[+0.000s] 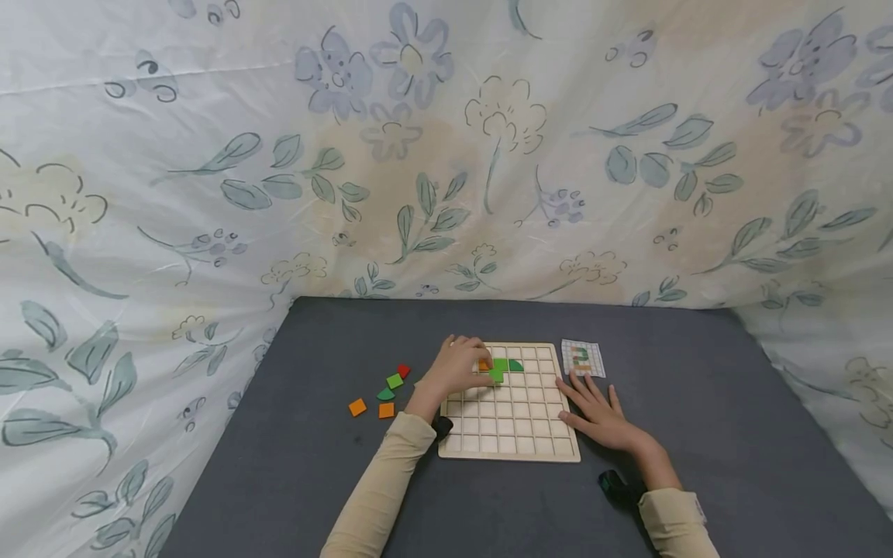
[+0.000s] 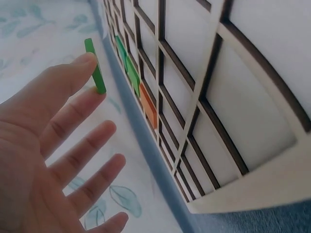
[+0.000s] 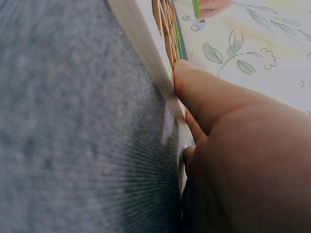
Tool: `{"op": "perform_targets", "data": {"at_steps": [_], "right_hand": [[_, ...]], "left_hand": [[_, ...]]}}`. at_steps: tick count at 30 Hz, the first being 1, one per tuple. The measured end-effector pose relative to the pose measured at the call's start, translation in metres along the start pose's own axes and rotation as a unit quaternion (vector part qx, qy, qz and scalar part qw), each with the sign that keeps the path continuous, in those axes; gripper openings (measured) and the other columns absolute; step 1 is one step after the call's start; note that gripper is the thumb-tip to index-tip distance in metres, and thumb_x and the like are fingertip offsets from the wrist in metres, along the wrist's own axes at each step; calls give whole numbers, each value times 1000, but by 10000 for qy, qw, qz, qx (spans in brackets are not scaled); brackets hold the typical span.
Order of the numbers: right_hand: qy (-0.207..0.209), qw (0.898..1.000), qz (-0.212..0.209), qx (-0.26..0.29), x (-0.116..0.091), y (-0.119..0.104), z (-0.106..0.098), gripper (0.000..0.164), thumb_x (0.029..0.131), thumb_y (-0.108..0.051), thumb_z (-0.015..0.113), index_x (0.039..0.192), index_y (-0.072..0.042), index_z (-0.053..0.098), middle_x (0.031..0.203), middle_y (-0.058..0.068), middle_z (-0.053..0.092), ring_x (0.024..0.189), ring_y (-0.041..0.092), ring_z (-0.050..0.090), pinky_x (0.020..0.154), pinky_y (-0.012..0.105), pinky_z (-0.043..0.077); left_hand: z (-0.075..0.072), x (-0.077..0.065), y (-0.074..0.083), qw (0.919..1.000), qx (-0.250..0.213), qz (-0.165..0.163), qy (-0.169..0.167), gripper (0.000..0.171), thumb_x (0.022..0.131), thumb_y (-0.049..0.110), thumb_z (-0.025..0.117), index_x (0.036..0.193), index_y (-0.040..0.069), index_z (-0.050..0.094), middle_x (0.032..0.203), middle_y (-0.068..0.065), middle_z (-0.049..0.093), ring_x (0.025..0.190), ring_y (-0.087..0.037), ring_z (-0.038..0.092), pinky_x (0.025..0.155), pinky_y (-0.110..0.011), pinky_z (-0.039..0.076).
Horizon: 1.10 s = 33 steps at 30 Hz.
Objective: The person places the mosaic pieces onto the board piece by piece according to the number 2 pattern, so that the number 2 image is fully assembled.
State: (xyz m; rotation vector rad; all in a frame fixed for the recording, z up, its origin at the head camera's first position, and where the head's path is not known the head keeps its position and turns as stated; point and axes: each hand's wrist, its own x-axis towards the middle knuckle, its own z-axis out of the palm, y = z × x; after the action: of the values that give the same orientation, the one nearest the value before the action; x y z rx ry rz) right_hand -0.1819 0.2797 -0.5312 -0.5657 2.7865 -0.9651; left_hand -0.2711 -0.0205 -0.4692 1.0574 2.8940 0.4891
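My left hand (image 1: 456, 366) pinches a green square tile (image 2: 95, 68) between thumb and forefinger, the other fingers spread. It is over the upper left of a wooden grid board (image 1: 512, 446), and the tile is held off the surface. In the board's upper row lie an orange tile (image 1: 482, 364), a green tile (image 1: 500, 363) and a dark green rounded tile (image 1: 515, 365). At the board's right edge rests my right hand (image 1: 603, 420), fingers extended; its thumb (image 3: 204, 90) touches the rim.
Left of the board lie loose tiles: a red one (image 1: 404, 370), a green square (image 1: 394, 380), a dark green rounded one (image 1: 386, 394) and orange squares (image 1: 387, 411). A pattern card (image 1: 590, 349) sits beyond the right hand. Floral cloth (image 1: 446, 155) hangs behind the dark table (image 1: 335, 333).
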Motion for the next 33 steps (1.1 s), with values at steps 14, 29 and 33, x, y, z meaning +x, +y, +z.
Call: {"op": "perform_targets", "data": {"at_steps": [14, 29, 33], "right_hand": [[-15, 10000, 42, -18, 0, -2, -1, 63, 95, -35, 50, 148, -13, 24, 154, 21, 5, 139, 45, -3, 101, 68, -16], [3, 9999, 85, -110, 1, 0, 0, 63, 95, -37, 50, 149, -17, 23, 154, 18, 5, 140, 43, -4, 102, 67, -15], [-3, 9999, 104, -113, 1, 0, 0, 63, 95, -37, 50, 149, -17, 23, 154, 19, 6, 140, 43, -4, 102, 67, -15]], "left_hand": [[5, 11, 7, 9999, -4, 32, -130, 24, 79, 45, 70, 95, 27, 69, 117, 7, 57, 121, -23, 46, 111, -56, 21], [14, 24, 12, 9993, 20, 18, -374, 23, 81, 41, 70, 99, 27, 69, 118, 6, 56, 121, -22, 45, 112, -53, 20], [15, 26, 14, 9993, 36, 28, -372, 23, 81, 41, 69, 98, 26, 68, 121, 6, 56, 122, -22, 45, 112, -53, 20]]}}
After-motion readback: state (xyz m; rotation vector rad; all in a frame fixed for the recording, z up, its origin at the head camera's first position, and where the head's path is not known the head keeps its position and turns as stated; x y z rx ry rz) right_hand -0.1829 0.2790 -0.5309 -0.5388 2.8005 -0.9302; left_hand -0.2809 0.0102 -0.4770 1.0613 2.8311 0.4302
